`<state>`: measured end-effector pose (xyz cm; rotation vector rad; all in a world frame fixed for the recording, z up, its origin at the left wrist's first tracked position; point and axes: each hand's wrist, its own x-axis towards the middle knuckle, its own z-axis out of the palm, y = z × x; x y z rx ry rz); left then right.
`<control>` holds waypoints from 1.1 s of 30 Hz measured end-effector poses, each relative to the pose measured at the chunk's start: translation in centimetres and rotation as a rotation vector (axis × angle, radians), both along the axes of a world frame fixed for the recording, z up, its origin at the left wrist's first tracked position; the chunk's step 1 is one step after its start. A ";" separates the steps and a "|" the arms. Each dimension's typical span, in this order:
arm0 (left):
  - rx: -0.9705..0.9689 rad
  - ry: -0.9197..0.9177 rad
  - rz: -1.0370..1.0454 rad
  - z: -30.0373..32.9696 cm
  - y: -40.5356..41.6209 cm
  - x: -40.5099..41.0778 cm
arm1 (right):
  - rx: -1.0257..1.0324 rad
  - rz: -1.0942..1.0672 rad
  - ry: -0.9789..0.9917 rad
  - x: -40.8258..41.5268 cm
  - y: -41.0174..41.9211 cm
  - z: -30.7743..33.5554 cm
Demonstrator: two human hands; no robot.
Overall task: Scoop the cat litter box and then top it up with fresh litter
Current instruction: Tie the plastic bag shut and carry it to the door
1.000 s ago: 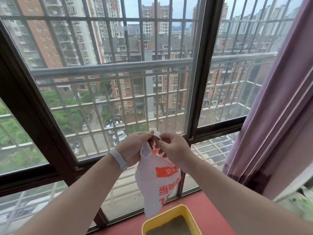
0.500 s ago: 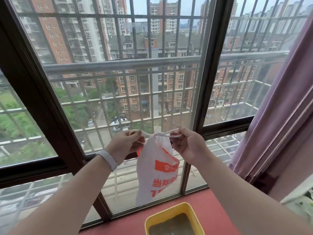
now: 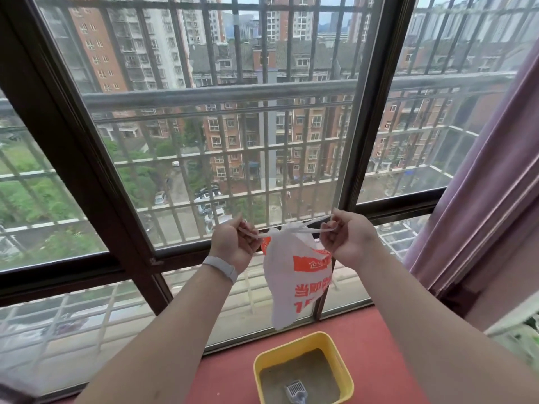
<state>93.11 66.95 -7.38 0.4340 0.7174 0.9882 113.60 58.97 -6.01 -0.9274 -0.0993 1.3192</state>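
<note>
high above the street, before the barred window [image 3: 221,118], the white bag [image 3: 294,284] hangs knotted midway between the left hand [image 3: 233,243] and right hand [image 3: 348,239], each pinching a handle stretched sideways, directly above the yellow litter box [image 3: 339,363].

The red ledge [image 3: 376,345] runs along under my window. A yellow litter box [image 3: 338,357] sits on it, close to the window edge. Sandy litter [image 3: 294,371] fills the box, and a grey scoop [image 3: 296,390] lies in it
</note>
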 end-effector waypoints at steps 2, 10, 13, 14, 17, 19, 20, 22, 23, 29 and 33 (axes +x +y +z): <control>-0.064 0.026 -0.017 -1.3 0.6 -0.5 | -0.058 0.029 -0.027 0.6 -0.1 -0.8; -0.245 0.130 0.070 -3.5 3.2 -3.3 | -0.351 -0.064 -0.244 6.5 -1.9 -2.3; -0.272 0.198 0.079 -4.1 4.5 -5.1 | -0.451 -0.123 -0.288 9.2 -3.1 -3.1; -0.266 0.208 0.078 -4.2 4.6 -5.3 | -0.469 -0.139 -0.296 9.6 -3.3 -3.4; -0.235 0.218 0.062 -4.4 4.6 -4.9 | -0.510 -0.174 -0.313 10.4 -3.4 -4.0; -0.219 0.218 0.056 -4.2 4.4 -4.8 | -0.514 -0.203 -0.323 10.8 -3.4 -4.2; -0.208 0.213 0.056 -4.1 4.3 -4.7 | -0.503 -0.227 -0.328 10.9 -3.4 -4.3; -0.163 0.224 0.061 -3.9 3.9 -4.3 | -0.464 -0.275 -0.348 10.6 -3.4 -4.4; -0.126 0.251 0.065 -3.8 3.7 -4.1 | -0.433 -0.297 -0.365 10.4 -3.3 -4.3; 0.140 0.432 -0.069 -2.2 1.7 -3.0 | -0.183 -0.026 -0.488 7.2 -3.3 -1.5; 0.409 0.604 -0.305 -0.8 0.3 -1.0 | -0.093 0.262 -0.895 2.2 -2.2 1.4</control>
